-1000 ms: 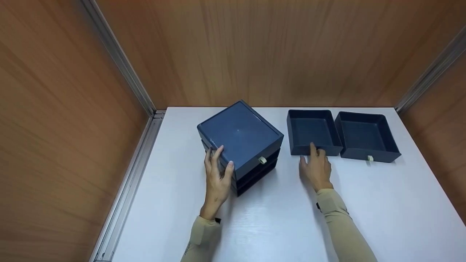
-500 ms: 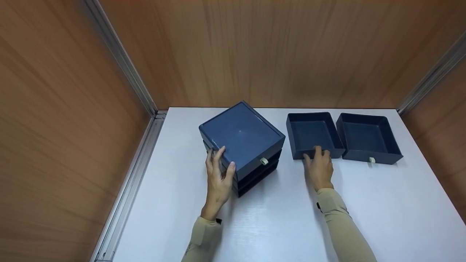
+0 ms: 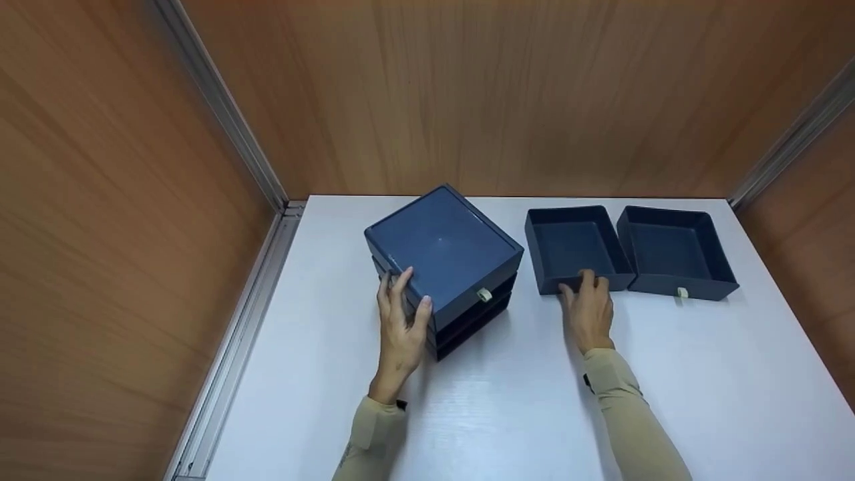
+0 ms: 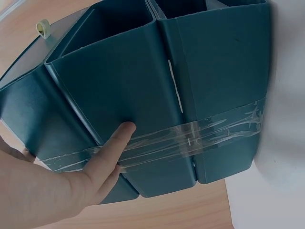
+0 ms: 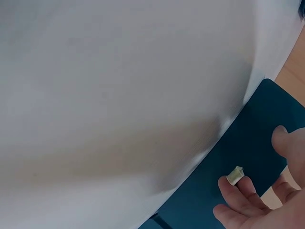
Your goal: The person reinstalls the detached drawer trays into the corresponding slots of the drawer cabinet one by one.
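A dark blue stacked drawer unit (image 3: 441, 244) stands turned cornerwise on the table. Its top drawer is in, with a pale tab (image 3: 484, 294) on the front; two dark slots gape below. My left hand (image 3: 401, 334) rests against the unit's side with fingers extended, one lying by clear tape (image 4: 190, 136) in the left wrist view. To the right lies a loose empty drawer (image 3: 574, 244). My right hand (image 3: 589, 312) pinches its front wall, thumb outside and a finger over the rim. Two other fingertips touch its pale tab (image 5: 235, 175).
A second loose drawer (image 3: 674, 250) sits at the far right, its tab facing me, close against the first one. The white table (image 3: 494, 414) is bounded by wooden panels (image 3: 467, 100) at the back and sides, with a metal rail (image 3: 250, 321) along the left.
My right hand has drawn the front of the loose drawer slightly toward me and to the right, its corner now close to the other drawer. The left hand stays on the unit.
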